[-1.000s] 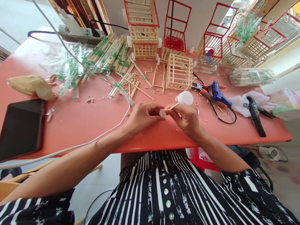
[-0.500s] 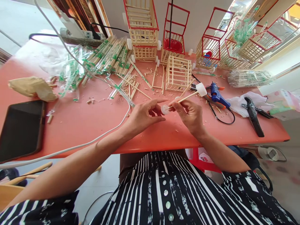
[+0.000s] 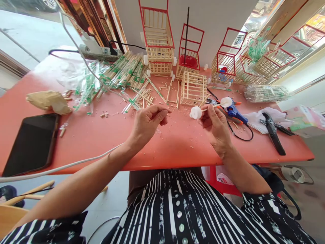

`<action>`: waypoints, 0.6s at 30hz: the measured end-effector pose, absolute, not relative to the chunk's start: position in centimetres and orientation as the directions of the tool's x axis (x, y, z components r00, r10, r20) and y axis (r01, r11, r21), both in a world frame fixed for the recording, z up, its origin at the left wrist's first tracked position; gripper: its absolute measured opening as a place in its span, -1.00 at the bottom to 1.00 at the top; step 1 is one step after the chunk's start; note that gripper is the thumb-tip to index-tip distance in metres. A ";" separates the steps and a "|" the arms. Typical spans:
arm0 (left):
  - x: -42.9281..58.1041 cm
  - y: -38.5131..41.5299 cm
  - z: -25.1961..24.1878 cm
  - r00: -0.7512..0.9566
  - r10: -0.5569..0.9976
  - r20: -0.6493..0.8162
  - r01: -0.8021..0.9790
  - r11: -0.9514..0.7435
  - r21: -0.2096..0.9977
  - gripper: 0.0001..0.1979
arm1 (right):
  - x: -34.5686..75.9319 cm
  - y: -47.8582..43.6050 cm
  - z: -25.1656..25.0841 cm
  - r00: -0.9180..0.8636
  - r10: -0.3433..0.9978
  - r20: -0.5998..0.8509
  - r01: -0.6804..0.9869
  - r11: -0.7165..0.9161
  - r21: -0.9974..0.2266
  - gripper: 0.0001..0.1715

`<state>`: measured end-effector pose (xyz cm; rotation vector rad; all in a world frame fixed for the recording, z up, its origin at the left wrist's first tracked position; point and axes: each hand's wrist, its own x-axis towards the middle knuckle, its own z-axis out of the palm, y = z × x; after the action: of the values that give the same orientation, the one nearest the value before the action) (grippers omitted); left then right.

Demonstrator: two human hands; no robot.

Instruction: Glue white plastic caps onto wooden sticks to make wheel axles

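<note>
My right hand (image 3: 215, 127) pinches a thin wooden stick with white caps on its ends, like a wheel axle (image 3: 196, 112), above the table. One cap points toward my left hand; the other is over the blue hot glue gun (image 3: 236, 112). My left hand (image 3: 149, 123) hovers apart from it, thumb and fingertips pressed together; whatever they may hold is too small to make out. Beyond the hands, a small basket of wooden sticks (image 3: 193, 88) sits on the red table (image 3: 175, 152).
At the back stand stick-built carts with red rims (image 3: 159, 37). Wrapped chopsticks (image 3: 127, 69) and loose stick pieces lie at back left. A phone (image 3: 31, 140) and a white cable (image 3: 83, 159) are at left; a black clamp (image 3: 273, 134) is at right.
My hands have moved apart: the right has shifted right with the wheel axle and turned it, and the left has drawn away from the cap and closed its fingers. The view has shifted slightly.
</note>
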<state>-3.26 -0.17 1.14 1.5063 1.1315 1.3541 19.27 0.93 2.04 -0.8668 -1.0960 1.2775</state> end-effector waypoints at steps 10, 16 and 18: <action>-4.0 -0.3 1.2 -0.117 0.904 0.412 0.203 -0.384 0.901 -0.46 | 20.1 0.5 3.1 0.058 0.963 0.263 -0.223 0.269 -0.937 -0.63; -4.5 0.6 1.5 -0.227 0.837 0.498 0.194 -0.463 0.865 -0.65 | 21.0 0.5 3.6 0.159 0.914 0.373 -0.206 0.400 -0.893 -0.66; -4.7 0.5 2.3 -0.256 0.818 0.515 0.098 -0.508 0.856 -0.83 | 21.2 0.4 3.8 0.159 0.902 0.401 -0.187 0.427 -0.885 -0.65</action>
<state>-4.66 0.52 2.31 1.4792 1.1271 1.8165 21.16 0.40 3.84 -0.7921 -1.1426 0.9073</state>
